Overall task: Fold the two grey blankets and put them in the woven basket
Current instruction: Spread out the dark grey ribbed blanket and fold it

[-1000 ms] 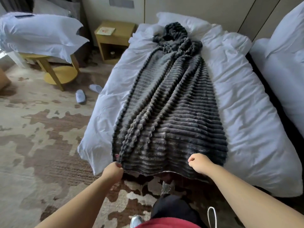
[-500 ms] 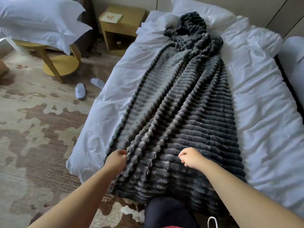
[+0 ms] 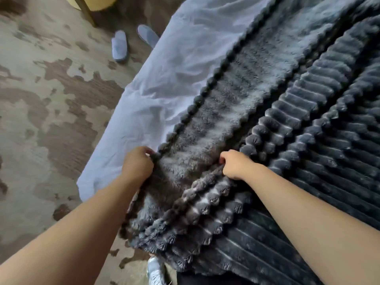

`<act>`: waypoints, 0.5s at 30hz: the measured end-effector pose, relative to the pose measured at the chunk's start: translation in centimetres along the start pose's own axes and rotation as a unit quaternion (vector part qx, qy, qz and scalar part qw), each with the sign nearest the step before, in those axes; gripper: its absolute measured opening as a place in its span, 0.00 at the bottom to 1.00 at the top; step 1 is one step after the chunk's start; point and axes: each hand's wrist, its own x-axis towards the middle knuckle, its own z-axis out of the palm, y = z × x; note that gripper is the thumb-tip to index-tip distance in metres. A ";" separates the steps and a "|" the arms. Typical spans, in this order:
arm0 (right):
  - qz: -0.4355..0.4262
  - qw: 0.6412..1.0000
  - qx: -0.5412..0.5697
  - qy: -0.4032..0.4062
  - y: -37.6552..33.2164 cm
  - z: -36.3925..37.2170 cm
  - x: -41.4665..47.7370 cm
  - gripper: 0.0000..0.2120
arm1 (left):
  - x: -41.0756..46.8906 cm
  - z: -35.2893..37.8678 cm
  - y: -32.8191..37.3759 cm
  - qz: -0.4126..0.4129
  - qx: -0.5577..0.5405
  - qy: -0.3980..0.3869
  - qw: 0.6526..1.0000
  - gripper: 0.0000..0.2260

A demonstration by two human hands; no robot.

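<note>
Head view: a grey blanket (image 3: 298, 140) is seen laid lengthwise on a bed, running from 6 o'clock in the frame up to 1 o'clock. It is gathered into long folds. The ribbed face is shown on the right, and a strip of the fluffy underside is exposed along the left. Its near end is draped over the foot of the bed, towards the person.

The left hand (image 3: 137, 163) is closed, with the fingers curled round the scalloped left edge of the blanket, just left of centre. The right hand (image 3: 236, 165) is made into a fist at centre, and a ribbed fold is gripped in it, at the right side of the fluffy strip. The two hands are kept apart, with the strip stretched between them.

A white sheet (image 3: 164, 79), creased, is spread under the blanket and is exposed at 10 o'clock. A patterned carpet (image 3: 51, 99) is seen at 9 o'clock. Two pale slippers (image 3: 120, 46) are left on it at 11 o'clock, beside the bed. A yellow table leg (image 3: 86, 11) is cut off at the top edge. A shoe (image 3: 155, 272) is seen at 6 o'clock, partly hidden by the blanket.
</note>
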 end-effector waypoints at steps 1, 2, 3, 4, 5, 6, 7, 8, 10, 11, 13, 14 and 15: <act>0.009 0.999 -0.030 -0.026 0.3 -0.4 0.2 0.15 | 0.4 -0.9 -0.5 -0.013 -0.022 0.027 0.999 0.13; 0.019 0.998 -0.047 -0.038 0.5 -0.8 0.2 0.14 | 0.7 -1.5 -0.9 -0.021 -0.038 0.053 0.998 0.12; 0.028 0.997 -0.066 -0.039 0.7 -1.1 0.2 0.13 | 0.8 -1.8 -1.0 -0.020 -0.037 0.069 0.997 0.11; 0.034 0.995 -0.083 -0.038 0.8 -1.5 0.2 0.12 | 0.5 -1.7 -0.7 -0.008 -0.021 0.079 0.997 0.10; 0.036 0.994 -0.095 -0.036 1.0 -1.7 0.2 0.12 | -0.2 -1.3 -0.2 0.020 -0.003 0.094 0.995 0.09; 0.033 0.995 -0.094 -0.028 1.1 -1.8 0.3 0.12 | -1.1 -0.7 0.6 0.061 0.002 0.118 0.991 0.09; 0.025 0.996 -0.083 -0.008 1.3 -1.8 0.3 0.11 | -2.1 0.0 1.5 0.109 -0.008 0.143 0.984 0.09; 0.010 0.998 -0.061 0.018 1.3 -1.9 0.2 0.10 | -3.2 0.7 2.3 0.159 -0.022 0.148 0.976 0.09; -0.031 0.997 -0.002 0.067 1.2 -2.4 -0.1 0.08 | -5.2 2.5 3.8 0.233 -0.047 0.063 0.969 0.09; -0.053 0.994 0.031 0.092 0.9 -2.7 -0.3 0.09 | -6.1 3.4 4.2 0.241 -0.049 -0.013 0.969 0.11; -0.083 0.978 0.103 0.163 -0.1 -3.6 -0.8 0.12 | -7.2 5.0 4.5 0.208 -0.061 -0.131 0.967 0.15; -0.094 0.964 0.140 0.207 -0.8 -4.1 -1.0 0.13 | -7.5 5.5 4.3 0.187 -0.068 -0.157 0.967 0.14; -0.110 0.948 0.171 0.244 -1.5 -4.7 -1.1 0.14 | -7.7 5.7 3.9 0.176 -0.074 -0.160 0.968 0.13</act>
